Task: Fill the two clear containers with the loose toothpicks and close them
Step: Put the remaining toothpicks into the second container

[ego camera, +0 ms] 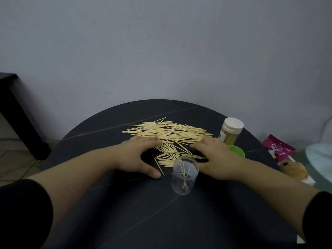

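On the dark surface (125, 212), loose toothpicks (170, 131) lay mid-frame, touched by the left hand (142, 157) and right hand (215, 159), each grip apart, holding nothing. A careless wrist might topple the open container (185, 177) just below, spilling its few picks.

We look down on a round dark table (125, 212) where a broad heap of loose toothpicks (170, 131) lies. Our left hand (142, 159) and right hand (213, 157) rest palm-down on either side of its near edge, fingertips touching the sticks. Between our wrists stands an open clear container (185, 175) holding a few toothpicks. A full white-lidded container (230, 131) stands at the right, a green lid (237, 150) just beside it.
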